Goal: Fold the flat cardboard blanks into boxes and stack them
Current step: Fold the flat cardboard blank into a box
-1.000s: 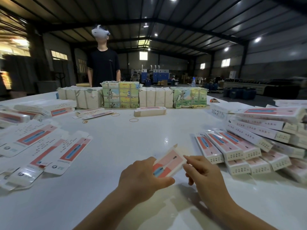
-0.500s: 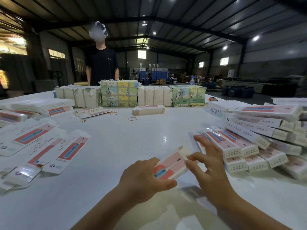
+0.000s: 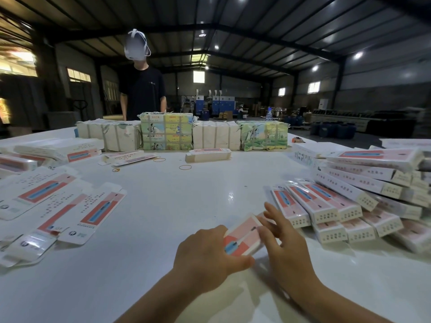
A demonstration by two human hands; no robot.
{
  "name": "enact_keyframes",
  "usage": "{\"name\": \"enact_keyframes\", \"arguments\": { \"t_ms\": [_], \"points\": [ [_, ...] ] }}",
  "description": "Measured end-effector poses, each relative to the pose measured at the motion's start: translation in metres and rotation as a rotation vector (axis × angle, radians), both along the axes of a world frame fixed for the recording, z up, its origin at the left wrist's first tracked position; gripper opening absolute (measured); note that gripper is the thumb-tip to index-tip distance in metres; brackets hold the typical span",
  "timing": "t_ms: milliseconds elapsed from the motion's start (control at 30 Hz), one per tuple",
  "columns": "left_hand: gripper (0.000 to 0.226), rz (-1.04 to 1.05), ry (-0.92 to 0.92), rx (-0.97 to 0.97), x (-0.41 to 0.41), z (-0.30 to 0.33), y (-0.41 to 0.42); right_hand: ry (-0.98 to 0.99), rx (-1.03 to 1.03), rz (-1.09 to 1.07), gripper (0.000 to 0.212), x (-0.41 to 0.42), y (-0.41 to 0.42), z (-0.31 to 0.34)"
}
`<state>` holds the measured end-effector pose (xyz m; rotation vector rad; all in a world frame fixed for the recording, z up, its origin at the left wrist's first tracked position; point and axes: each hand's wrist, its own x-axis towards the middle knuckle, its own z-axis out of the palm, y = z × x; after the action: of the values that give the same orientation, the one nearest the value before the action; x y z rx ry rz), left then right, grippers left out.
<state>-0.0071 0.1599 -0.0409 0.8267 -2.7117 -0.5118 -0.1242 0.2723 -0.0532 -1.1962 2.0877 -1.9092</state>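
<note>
Low in the middle of the frame, the left hand (image 3: 207,250) curls round the near end of a pink box (image 3: 243,236) and grips it just over the white table (image 3: 163,206); the right hand (image 3: 283,241) has its fingers spread out straight, touching the box's far end. Flat blanks (image 3: 93,210) lie at the left; folded boxes (image 3: 331,201) pile up at the right.

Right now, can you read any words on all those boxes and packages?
None can be read.
Box in the hands: picture only, no legible words.
Flat blanks: print too small.
Folded boxes: rows of blurred characters.
Wrapped bundles: colourful print, too blurred.
</note>
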Motion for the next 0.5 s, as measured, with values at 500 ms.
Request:
{"name": "enact_keyframes", "arguments": {
  "t_ms": [500],
  "points": [
    [0.066, -0.063, 0.086, 0.109, 0.001, 0.009, 0.008, -0.552, -0.082, 0.31, 0.014, -0.012, 0.001, 0.011]
  ]
}}
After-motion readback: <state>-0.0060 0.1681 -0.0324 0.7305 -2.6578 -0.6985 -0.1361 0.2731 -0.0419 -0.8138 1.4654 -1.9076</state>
